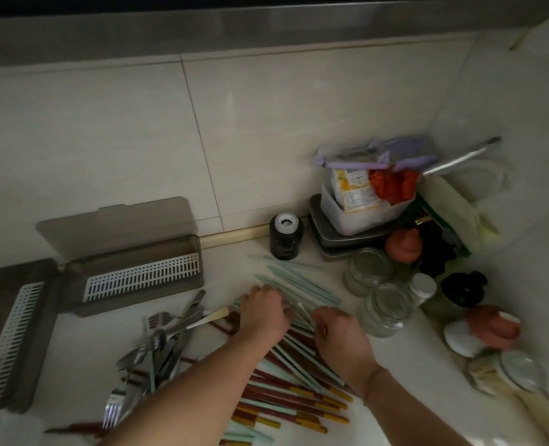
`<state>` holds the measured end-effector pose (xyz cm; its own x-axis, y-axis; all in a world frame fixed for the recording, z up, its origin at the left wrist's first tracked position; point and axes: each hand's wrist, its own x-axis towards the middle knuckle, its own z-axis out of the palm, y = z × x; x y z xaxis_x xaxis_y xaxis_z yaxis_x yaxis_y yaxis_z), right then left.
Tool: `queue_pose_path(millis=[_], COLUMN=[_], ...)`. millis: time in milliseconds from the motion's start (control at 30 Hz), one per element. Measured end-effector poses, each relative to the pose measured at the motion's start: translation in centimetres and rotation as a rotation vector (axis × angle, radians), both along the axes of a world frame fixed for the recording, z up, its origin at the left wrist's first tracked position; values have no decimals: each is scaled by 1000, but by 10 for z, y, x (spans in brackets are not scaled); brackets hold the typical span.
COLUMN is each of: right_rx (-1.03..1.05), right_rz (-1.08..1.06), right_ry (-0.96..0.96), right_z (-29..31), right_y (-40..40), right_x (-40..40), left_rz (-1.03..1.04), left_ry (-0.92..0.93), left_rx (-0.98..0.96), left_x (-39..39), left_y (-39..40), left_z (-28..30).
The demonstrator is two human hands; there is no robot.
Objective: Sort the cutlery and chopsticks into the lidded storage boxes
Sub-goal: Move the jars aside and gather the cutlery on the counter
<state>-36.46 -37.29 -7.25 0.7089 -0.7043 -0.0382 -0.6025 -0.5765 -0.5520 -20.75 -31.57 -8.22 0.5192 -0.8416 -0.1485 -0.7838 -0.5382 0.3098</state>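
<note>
Dim light falls over a pale counter in a tiled corner, and much of it is hard to read. At the near edge, red-brown chopsticks with yellow bands run out of view, partly hidden under both forearms. The left hand lies knuckles-up on the pile with its fingers curled down on the chopsticks; what they clamp cannot be told. The right hand is curled too, with a thin pale stick rising between its fingers (blurred, so the grip is unclear). Pale green chopsticks fan out just beyond the hands. Left of them lies a tangle of forks, knives and spoons. At the left edge a grey box with a white slotted tray is cut off; behind it a second box stands open, lid up against the wall. In the far right corner, glass jars, a dark bottle and stacked containers crowd together.
</note>
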Motion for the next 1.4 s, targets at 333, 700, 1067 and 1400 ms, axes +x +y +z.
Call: queue_pose_path(millis=[333,700,1067,1400], right_rx=[-57,62,140,54], right_rz=[-58,-66,-783,-1312], right_ry=[131,-223,-828,-721], right_z=[-11,5,39,11], right_y=[-5,-3,25,9], right_x=[9,11,-121,-229], left_rz=[-47,-145,-473,-811], left_ry=[18,439,553,115], left_rx=[-74,-337,-580,-283], left_x=[1,20,-118,-264], left_y=[-9,-1,-40,-111], left_z=[-7,46,93,65])
